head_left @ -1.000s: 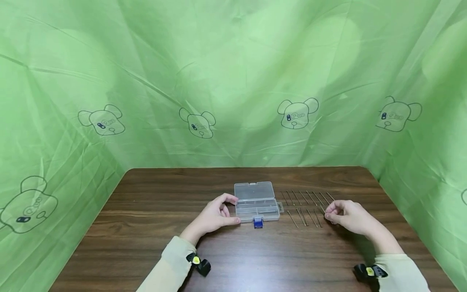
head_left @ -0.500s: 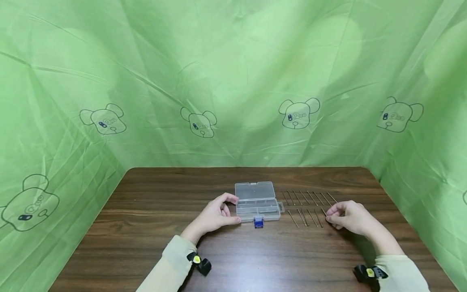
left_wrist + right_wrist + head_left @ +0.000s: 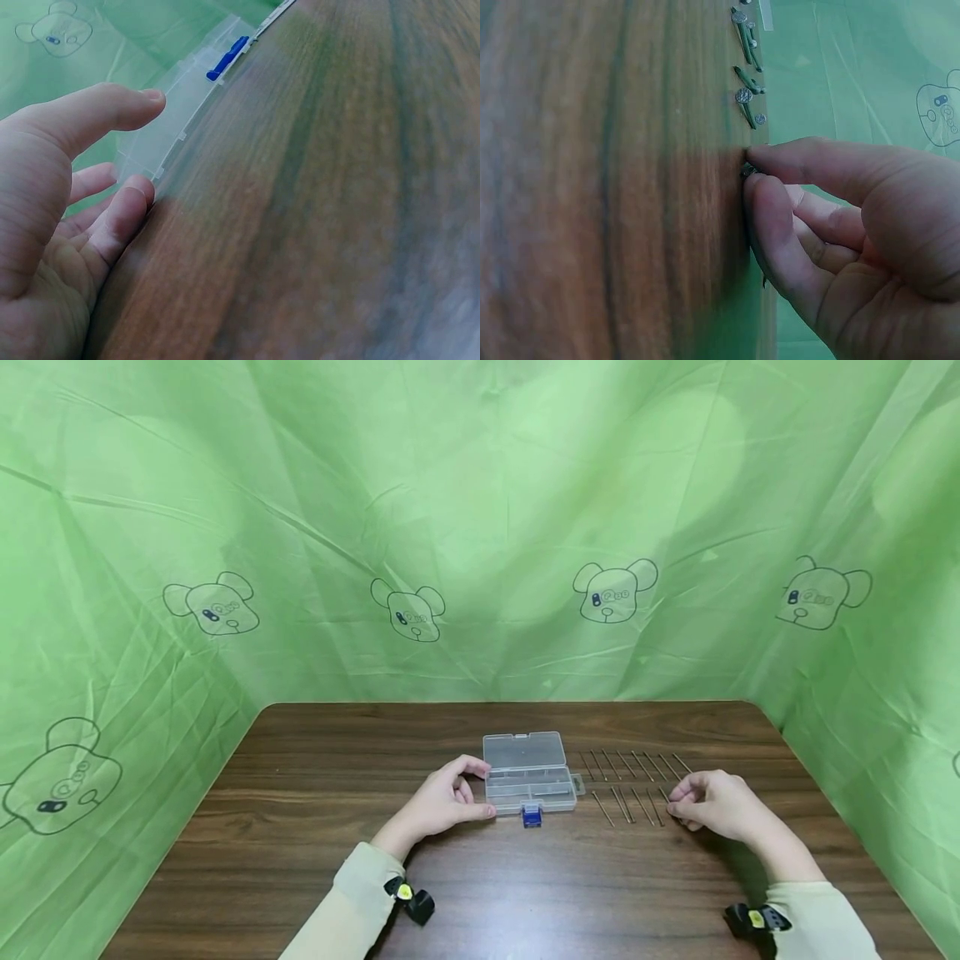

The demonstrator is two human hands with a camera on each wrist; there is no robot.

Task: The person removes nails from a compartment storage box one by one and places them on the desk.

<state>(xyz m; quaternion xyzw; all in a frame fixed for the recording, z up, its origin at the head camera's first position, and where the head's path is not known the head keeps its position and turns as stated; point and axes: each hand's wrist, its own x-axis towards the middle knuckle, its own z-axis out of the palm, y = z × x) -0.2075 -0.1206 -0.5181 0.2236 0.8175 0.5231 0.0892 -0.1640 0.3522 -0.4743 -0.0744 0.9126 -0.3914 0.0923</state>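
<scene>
A clear plastic compartment box (image 3: 529, 789) lies with its lid (image 3: 523, 750) folded back and a blue latch (image 3: 532, 816) at its front. My left hand (image 3: 442, 797) holds the box's left end, thumb at the front corner and fingers farther back. To the right of the box, nails lie in a back row (image 3: 635, 767) and a front row (image 3: 602, 808). My right hand (image 3: 712, 804) pinches the rightmost nail (image 3: 664, 795) of the front row, down at the tabletop. In the right wrist view its dark end (image 3: 748, 171) shows between thumb and finger; the rest is hidden.
Both hands work over a brown wood-grain table (image 3: 480, 893). Green cloth (image 3: 480, 527) printed with bear faces hangs behind it and along both sides. A clear hanging tab (image 3: 577, 785) juts from the box's right side toward the nails.
</scene>
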